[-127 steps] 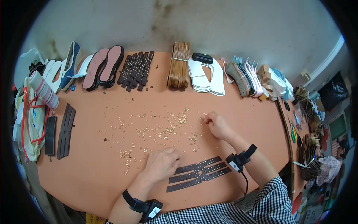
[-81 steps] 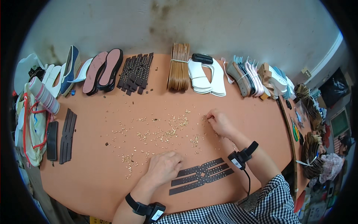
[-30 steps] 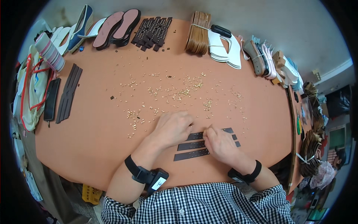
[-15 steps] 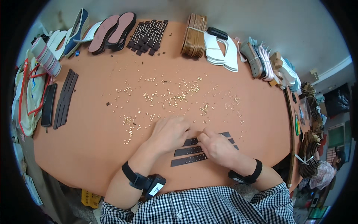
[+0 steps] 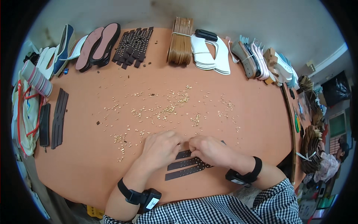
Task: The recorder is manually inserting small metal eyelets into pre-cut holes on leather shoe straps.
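Note:
My left hand (image 5: 161, 148) rests low over the table with its fingers curled into a pinch; whatever is between the fingertips is too small to make out. Close beside it, my right hand (image 5: 209, 149) has its thumb and fingers pressed together, and its fingertips are hidden from above. Beneath and in front of the hands lies a dark brown strap piece (image 5: 182, 173) with several strips that cross, dotted with small studs. My right hand covers part of it. Beyond both hands, small gold studs (image 5: 167, 110) are scattered over the table.
The tan table (image 5: 82, 164) holds studded dark straps (image 5: 133, 46), pink-topped soles (image 5: 106, 43), a brown bundle (image 5: 180, 41) and white cut pieces (image 5: 210, 56) along its far edge. Plain dark strips (image 5: 59, 119) lie at left. Bundled shoe parts (image 5: 248, 58) stand at far right.
The whole view has shifted, so the table's things sit lower and farther left. My right hand has moved a little away from the strips, uncovering more of their crossing.

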Action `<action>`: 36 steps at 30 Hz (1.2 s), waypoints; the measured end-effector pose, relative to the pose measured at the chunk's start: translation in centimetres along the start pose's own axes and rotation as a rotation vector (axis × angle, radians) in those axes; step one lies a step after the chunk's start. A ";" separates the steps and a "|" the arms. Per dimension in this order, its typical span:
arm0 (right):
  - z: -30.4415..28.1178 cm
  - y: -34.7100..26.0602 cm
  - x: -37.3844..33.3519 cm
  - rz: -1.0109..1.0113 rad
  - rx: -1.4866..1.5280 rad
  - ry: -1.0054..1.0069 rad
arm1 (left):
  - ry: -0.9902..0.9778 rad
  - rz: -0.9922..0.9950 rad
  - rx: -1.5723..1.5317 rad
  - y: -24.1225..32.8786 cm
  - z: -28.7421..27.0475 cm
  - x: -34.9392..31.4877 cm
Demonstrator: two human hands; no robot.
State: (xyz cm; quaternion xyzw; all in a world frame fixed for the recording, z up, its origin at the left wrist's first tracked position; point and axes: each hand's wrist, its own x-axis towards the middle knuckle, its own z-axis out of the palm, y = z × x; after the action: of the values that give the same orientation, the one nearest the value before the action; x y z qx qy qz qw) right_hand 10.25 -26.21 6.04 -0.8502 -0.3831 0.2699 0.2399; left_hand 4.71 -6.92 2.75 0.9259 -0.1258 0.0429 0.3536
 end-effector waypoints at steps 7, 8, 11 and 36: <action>0.2 -0.2 0.6 0.082 -0.039 -0.061 | 0.034 0.018 -0.015 0.0 0.0 -0.5; 0.5 0.0 0.5 0.105 -0.044 -0.055 | 0.035 0.022 -0.019 -0.1 0.1 -0.4; 0.6 -0.1 0.6 0.092 -0.104 0.004 | 0.029 0.022 -0.008 -0.2 0.1 -0.1; -2.8 4.9 2.9 0.280 -0.289 0.284 | -0.011 0.018 0.015 -0.1 -0.2 -0.3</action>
State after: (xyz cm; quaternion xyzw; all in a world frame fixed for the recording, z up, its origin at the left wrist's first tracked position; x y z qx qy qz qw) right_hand 16.26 -27.43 4.30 -0.9498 -0.2587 0.1209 0.1275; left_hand 4.42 -6.68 2.75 0.9276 -0.1358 0.0421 0.3454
